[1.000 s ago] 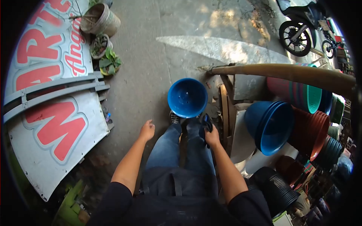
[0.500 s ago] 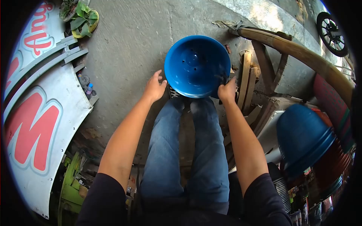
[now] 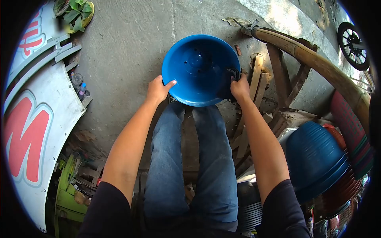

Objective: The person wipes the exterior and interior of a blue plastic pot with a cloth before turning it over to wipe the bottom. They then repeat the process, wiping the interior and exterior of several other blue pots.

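A round blue pot (image 3: pixel 194 89) with small holes in its bottom is held above my knees, its open side facing me. My left hand (image 3: pixel 159 89) grips the rim at the lower left, thumb over the edge. On the right side, my right hand (image 3: pixel 239 88) is closed on the rim, together with a dark cloth (image 3: pixel 233 74) that hangs partly inside the pot. The fingers of both hands are mostly hidden behind the rim.
Stacked blue pots (image 3: pixel 313 154) stand at the right, beside a bamboo pole (image 3: pixel 317 59) and wooden slats (image 3: pixel 256 77). A red-lettered sign (image 3: pixel 59 99) lies at the left, near a potted plant (image 3: pixel 81 16). A wheel (image 3: pixel 352 45) is at the upper right.
My left hand, which was apart from the pot, has taken hold of its rim. The pot appears slightly further left and larger in view.
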{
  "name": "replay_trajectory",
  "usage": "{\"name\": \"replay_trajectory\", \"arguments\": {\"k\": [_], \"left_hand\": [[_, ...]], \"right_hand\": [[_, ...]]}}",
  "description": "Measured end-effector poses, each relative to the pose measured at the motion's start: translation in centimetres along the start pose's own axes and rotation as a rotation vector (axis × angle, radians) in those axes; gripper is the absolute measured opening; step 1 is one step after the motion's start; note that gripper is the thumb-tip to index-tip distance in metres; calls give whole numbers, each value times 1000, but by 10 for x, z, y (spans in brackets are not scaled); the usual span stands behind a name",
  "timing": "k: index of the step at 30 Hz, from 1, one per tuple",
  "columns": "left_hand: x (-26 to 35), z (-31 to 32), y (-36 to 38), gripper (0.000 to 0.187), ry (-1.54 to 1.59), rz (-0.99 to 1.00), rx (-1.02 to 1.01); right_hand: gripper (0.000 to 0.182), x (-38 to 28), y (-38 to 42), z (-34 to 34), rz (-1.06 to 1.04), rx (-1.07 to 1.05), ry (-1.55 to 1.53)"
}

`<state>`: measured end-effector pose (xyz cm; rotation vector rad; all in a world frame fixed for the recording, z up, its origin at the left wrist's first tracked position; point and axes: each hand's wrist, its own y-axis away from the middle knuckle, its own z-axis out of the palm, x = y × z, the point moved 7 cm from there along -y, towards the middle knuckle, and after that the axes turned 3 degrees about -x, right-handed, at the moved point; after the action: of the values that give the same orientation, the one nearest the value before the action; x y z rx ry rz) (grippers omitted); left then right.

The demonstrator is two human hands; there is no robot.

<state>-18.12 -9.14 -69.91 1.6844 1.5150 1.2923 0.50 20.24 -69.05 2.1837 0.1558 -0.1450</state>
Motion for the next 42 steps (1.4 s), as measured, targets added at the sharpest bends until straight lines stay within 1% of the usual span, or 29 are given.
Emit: {"name": "replay_trajectory", "arguments": {"k": [2, 4, 6, 9, 11, 12, 14, 15, 17, 18, 22, 24, 25, 26, 27, 28, 29, 30, 32, 34, 36, 37, 38, 39, 40, 42], "left_hand": [[0, 1, -4, 41, -14, 0, -9], [-3, 5, -8, 43, -31, 1, -25], [-8, 5, -11, 44, -65, -39, 3], [-12, 10, -9, 43, 27, -32, -33], [-11, 10, -5, 41, 25, -22, -12], [-8, 9, -1, 40, 22, -13, 4], [-3, 5, 6, 38, 67, -2, 36], [0, 1, 12, 35, 114, 11, 67], [10, -8, 26, 34, 162, 35, 93], [17, -16, 33, 33, 212, 60, 117], [30, -43, 60, 32, 228, 103, 228], [41, -62, 79, 35, 268, 73, 258], [52, -72, 91, 35, 318, 116, 282], [62, -80, 103, 31, 324, 124, 263], [68, -87, 112, 31, 362, 193, 265], [79, -96, 124, 31, 401, 264, 266], [85, -103, 137, 33, 408, 273, 254], [89, -110, 146, 38, 361, 285, 212], [118, -126, 188, 47, 608, 388, 112], [134, -132, 227, 56, 881, 324, -108], [154, -147, 272, 58, 1021, 349, -223], [168, -155, 298, 59, 947, 399, -247], [182, -163, 323, 60, 870, 448, -267], [191, -166, 346, 58, 832, 442, -323], [197, -166, 364, 55, 793, 435, -374], [190, -153, 376, 48, 677, 331, -508]], "right_hand": [[47, -7, 1, -3, 11, -100, 101], [47, -9, 1, -5, 0, -106, 120], [48, -7, -1, -5, -10, -111, 136], [46, -3, -4, -3, -23, -101, 50], [44, -3, -1, -3, -64, -110, -82], [44, -4, 2, -4, -67, -111, -84], [43, -8, 12, -12, -137, -76, -28], [43, -4, 17, -12, -137, -76, -30], [43, -6, 29, -23, -221, 9, -57], [43, -9, 38, -30, -230, 22, -65], [46, -15, 95, -64, -233, 132, -104], [48, -8, 119, -77, -166, 154, -95], [48, -10, 135, -87, -164, 175, -119], [48, -12, 152, -96, -162, 196, -146], [48, -15, 171, -106, -168, 230, -190], [49, -16, 189, -116, -161, 255, -224], [50, -17, 209, -126, -161, 270, -255], [50, -18, 229, -136, -163, 290, -287], [51, -20, 274, -158, -169, 334, -333], [47, -17, 319, -178, -163, 387, -365], [43, -10, 361, -196, -129, 374, -426], [43, -8, 385, -210, -147, 419, -449], [41, -4, 407, -219, -135, 419, -506], [40, 0, 428, -226, -123, 415, -563], [40, 4, 448, -236, -143, 454, -585], [40, 15, 482, -250, -112, 461, -608]]}}
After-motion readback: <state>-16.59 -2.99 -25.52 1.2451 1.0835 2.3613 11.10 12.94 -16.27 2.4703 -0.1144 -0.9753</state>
